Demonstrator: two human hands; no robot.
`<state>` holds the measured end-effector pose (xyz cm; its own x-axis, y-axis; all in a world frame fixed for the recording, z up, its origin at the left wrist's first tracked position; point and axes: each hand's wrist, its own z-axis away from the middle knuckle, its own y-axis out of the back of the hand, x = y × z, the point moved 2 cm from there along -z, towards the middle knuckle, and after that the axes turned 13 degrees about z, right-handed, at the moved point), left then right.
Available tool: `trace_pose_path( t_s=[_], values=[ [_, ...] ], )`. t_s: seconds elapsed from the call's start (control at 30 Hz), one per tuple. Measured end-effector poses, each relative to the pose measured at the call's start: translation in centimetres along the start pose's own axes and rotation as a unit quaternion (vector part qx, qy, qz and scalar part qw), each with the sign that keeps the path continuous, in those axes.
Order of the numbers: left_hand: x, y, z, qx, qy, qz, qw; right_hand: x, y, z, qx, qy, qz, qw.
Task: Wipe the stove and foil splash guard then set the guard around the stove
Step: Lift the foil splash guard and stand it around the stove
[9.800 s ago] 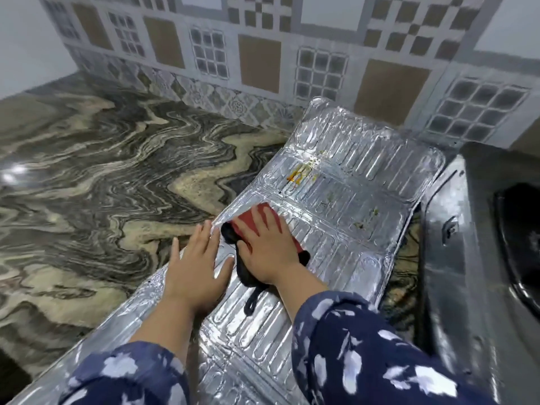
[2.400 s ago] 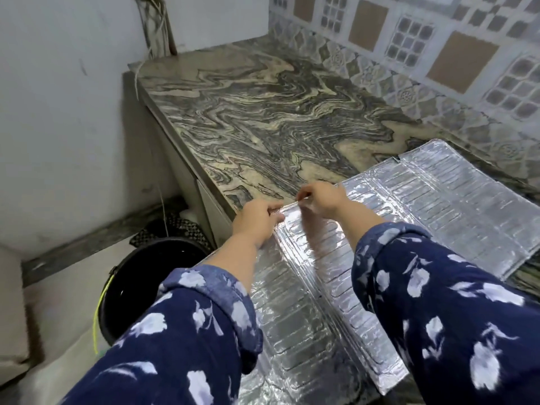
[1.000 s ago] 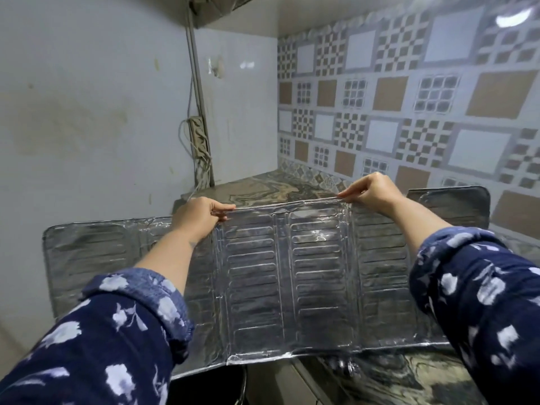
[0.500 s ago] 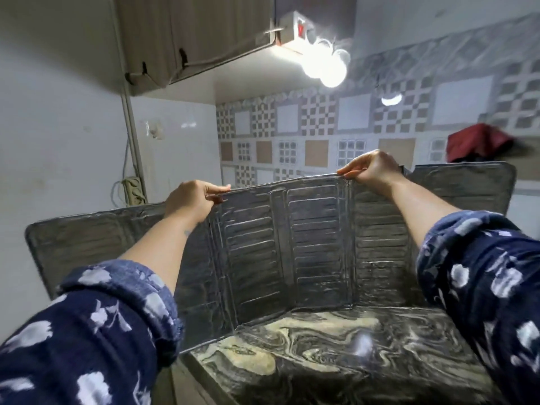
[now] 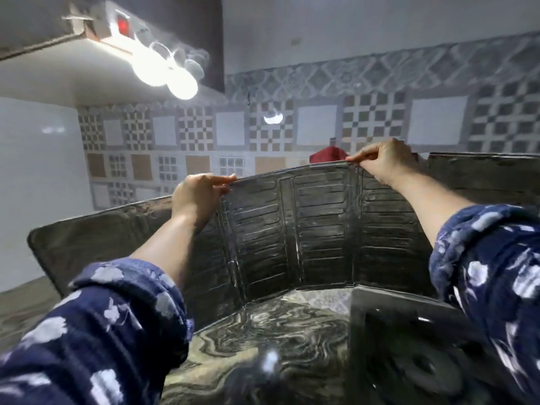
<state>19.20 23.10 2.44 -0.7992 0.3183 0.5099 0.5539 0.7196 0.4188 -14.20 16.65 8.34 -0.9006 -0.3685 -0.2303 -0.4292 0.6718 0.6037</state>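
The left hand pinches the top edge of the foil splash guard between thumb and fingers, at the fold left of the middle panels. The right hand pinches the same top edge farther right, at the next fold, thumb and forefinger closed on the rim. Both sleeves are dark blue with pale flowers.

The guard stands upright on the table, its lower edge resting on the marbled surface. It bends at its folds into an open bay: a left wing runs toward the near left, its rounded corner free in the air beside the white wall; the ribbed middle panels face the camera; a right wing runs off to the right edge of view. The stove, dark and blurred, sits at the near right inside this bay, its far edge just beside the guard's lower edge. Left of the stove, bare table lies open between the guard and the near edge.

Behind the guard's top edge a dark red cloth shows against the patterned tile wall. A bright lamp glares under the upper-left cabinet. No writing can be read.
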Motion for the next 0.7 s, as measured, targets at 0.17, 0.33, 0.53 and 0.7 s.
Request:
trace_pose_path(
  t_s=[0.17,0.33,0.53,0.7],
  values=[
    [4.5,-10.2,-1.2,-0.006,-0.065,0.062,0.996,9.7,1.2,-0.8,0.01,-0.029,0.032,0.999],
    [7.9,-18.6,-2.3,-0.031,-0.088,0.085,0.992,17.3,1.5,-1.2,0.008,-0.057,0.051,0.997],
    [8.4,-26.2,-2.1,-0.086,-0.089,0.102,0.987,23.7,-0.9,-0.4,-0.015,-0.08,0.074,0.994],
    [7.5,-31.3,-1.1,-0.13,-0.084,0.078,0.985,27.7,-3.9,0.9,-0.04,-0.114,0.101,0.987]
  ],
)
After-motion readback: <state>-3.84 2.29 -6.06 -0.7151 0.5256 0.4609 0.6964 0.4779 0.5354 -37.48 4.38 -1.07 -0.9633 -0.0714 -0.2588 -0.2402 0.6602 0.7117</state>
